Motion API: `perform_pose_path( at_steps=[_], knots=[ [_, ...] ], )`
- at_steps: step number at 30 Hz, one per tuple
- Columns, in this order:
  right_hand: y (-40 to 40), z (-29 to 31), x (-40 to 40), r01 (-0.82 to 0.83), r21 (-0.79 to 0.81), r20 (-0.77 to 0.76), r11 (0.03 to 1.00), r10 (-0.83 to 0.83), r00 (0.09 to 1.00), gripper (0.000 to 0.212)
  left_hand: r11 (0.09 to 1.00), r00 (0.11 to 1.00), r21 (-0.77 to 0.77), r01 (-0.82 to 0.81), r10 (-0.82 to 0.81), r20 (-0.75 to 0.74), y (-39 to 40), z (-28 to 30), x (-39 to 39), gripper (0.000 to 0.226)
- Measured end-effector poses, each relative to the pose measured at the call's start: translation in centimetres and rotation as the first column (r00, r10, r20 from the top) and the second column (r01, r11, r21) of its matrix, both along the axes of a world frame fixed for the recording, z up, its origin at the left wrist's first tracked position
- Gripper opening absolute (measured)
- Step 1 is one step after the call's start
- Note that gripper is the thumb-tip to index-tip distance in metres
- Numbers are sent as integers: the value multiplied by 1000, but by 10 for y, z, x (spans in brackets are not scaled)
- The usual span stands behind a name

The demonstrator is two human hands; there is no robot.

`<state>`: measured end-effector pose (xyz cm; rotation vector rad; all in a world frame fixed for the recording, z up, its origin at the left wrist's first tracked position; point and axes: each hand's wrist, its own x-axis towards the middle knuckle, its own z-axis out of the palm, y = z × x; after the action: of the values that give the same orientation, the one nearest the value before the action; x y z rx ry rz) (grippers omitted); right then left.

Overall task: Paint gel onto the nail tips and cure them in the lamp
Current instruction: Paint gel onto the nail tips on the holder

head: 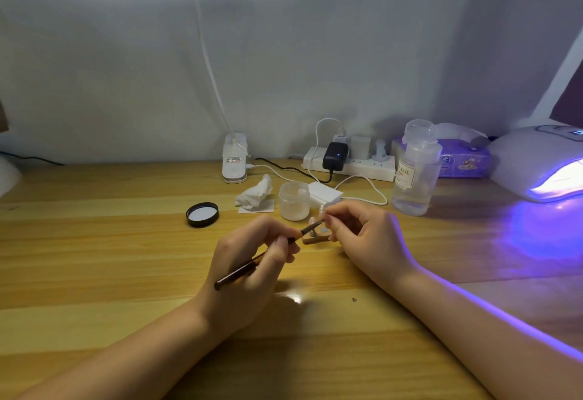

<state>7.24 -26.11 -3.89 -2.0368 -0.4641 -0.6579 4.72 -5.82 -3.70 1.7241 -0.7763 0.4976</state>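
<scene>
Left hand point(252, 261) grip pinched brush point(268, 257) | right hand point(366, 235) grip pinched nail tip point(322, 210) above worktop point(126, 242), near open gel jar point(294, 201) | risk: tip could slip, smearing gel; curing lamp point(542, 166) glowed well apart.

near edge: bare wooden table point(94, 242) in front of & left of both hands, open passage.
behind hands: glass jar point(294, 200), white block point(325, 195), crumpled tissue point(255, 194), black lid point(202, 214) crowd the mid strip.
right: curing lamp point(536, 163) mouth faces the table, bare wood before it; clear bottle point(415, 175) stands between jar & lamp.
back: power strip point(348, 164), cables, desk lamp base point(234, 160) along the wall.
</scene>
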Motion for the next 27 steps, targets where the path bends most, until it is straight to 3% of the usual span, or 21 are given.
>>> perform_pose_path(
  at_steps=[18, 27],
  knots=[
    [-1, -1, 1, -35, 38, -30, 999, 36, 999, 21, 992, 993, -107, 64, -74, -90, -2, 1, 1, 22],
    [-2, -1, 2, -64, 23, -28, 998, 64, 998, 17, 994, 994, -111, 4, -17, -110, -3, 0, 4, 31]
  ],
)
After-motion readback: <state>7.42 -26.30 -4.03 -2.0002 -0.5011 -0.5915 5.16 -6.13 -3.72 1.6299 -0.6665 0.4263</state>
